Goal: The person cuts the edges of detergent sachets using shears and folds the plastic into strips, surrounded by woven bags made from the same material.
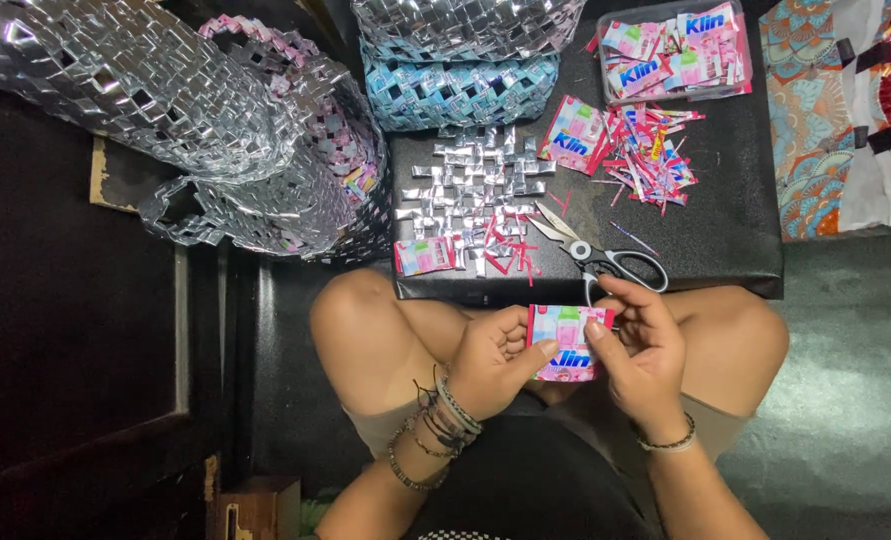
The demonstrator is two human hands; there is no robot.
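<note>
Both of my hands hold one small pink sachet wrapper [565, 340] above my lap. My left hand [490, 360] pinches its left edge between thumb and fingers. My right hand [640, 345] grips its right edge, fingers curled over the top. Just beyond them, on a black board [715, 240] laid across my knees, lie black-handled scissors [595, 250], a flat woven silver foil mat [475, 195], a folded pink wrapper [423, 255] and thin pink cut strips [510, 255].
More pink wrappers and trimmings [620, 145] lie on the board's far side, beside a clear tub [675, 50] full of wrappers. Woven foil bags [215, 130] stand at left, another silver and blue one [460, 65] behind the board. Patterned cloth [825, 120] lies at right.
</note>
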